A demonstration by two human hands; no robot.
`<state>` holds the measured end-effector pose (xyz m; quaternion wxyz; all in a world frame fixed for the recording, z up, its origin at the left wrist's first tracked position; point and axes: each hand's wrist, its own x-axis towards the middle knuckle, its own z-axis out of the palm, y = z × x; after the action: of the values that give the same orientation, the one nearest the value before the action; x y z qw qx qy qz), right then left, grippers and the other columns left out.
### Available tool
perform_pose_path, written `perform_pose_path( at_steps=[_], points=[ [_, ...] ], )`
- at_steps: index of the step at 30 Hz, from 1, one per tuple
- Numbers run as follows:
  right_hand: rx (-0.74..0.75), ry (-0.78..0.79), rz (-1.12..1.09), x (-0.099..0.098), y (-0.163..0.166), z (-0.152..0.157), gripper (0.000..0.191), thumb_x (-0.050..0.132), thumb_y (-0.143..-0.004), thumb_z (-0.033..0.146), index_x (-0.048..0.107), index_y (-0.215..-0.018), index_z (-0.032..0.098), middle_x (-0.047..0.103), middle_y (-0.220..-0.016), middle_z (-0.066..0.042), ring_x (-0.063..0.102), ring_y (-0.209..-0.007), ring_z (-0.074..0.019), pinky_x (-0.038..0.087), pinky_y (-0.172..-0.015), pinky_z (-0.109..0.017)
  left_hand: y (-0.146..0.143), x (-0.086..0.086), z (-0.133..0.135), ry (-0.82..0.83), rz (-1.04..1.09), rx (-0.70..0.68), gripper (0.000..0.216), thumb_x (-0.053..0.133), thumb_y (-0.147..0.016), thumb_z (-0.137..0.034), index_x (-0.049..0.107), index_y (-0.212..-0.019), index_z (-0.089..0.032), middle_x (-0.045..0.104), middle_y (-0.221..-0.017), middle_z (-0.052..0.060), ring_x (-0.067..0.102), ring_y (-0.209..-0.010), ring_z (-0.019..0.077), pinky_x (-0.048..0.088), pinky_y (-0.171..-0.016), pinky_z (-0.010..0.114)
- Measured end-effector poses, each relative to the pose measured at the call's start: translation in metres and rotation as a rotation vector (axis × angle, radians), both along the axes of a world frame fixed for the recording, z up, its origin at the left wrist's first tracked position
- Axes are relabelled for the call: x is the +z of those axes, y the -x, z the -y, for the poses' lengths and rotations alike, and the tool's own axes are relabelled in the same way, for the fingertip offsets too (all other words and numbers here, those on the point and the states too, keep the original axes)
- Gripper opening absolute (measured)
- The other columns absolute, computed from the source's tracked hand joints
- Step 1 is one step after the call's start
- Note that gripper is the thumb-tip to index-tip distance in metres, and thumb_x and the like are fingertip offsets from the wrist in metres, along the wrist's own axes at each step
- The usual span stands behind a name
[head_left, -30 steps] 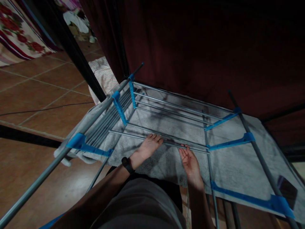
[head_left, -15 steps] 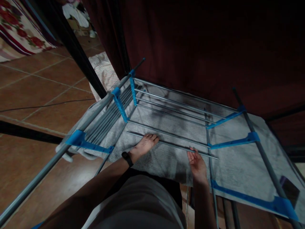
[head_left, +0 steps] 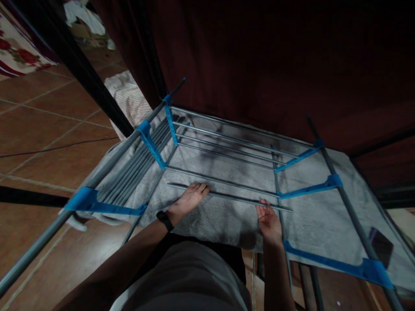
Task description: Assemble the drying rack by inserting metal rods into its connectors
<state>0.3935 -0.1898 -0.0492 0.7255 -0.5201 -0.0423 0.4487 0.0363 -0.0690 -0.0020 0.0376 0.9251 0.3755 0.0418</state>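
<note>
A loose grey metal rod point(head_left: 233, 197) lies crosswise in front of me, held in both hands. My left hand point(head_left: 193, 196), with a black watch on its wrist, is closed over the rod left of its middle. My right hand point(head_left: 268, 219) grips it palm up near the right end. Just beyond, a fitted rod point(head_left: 220, 180) runs between two blue plastic brackets. The left bracket point(head_left: 152, 144) and right bracket point(head_left: 308, 186) are fixed to grey tubes. Farther back, several thin rods point(head_left: 227, 150) span another pair of blue brackets.
Several spare rods point(head_left: 139, 160) lie side by side on the grey blanket point(head_left: 220, 224) at the left. A dark flat object point(head_left: 381, 247) rests at the right. Dark posts point(head_left: 106, 99) and a dark red curtain point(head_left: 259, 65) stand around; a cable point(head_left: 58, 147) crosses the tiled floor.
The view has shifted slightly, so the rack sits a little farther left. Both hands keep their hold on the loose rod, which stays nearly in place before the fitted one.
</note>
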Motion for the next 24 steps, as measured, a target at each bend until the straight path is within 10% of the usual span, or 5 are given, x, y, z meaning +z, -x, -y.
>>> perform_pose_path(
  at_steps=[24],
  points=[
    [-0.21,0.044,0.021,0.017,0.003,0.0,0.016,0.073,-0.082,0.024,0.072,-0.098,0.025,0.083,-0.108,-0.009,0.076,-0.115,-0.0269,0.056,-0.115,-0.053,0.06,-0.022,-0.014,-0.038,0.277,0.127,0.044,0.038,-0.108,-0.041,0.076,-0.12,-0.024,0.08,-0.108,0.011,0.072,-0.1,0.0312,0.052,-0.091,0.046]
  ],
)
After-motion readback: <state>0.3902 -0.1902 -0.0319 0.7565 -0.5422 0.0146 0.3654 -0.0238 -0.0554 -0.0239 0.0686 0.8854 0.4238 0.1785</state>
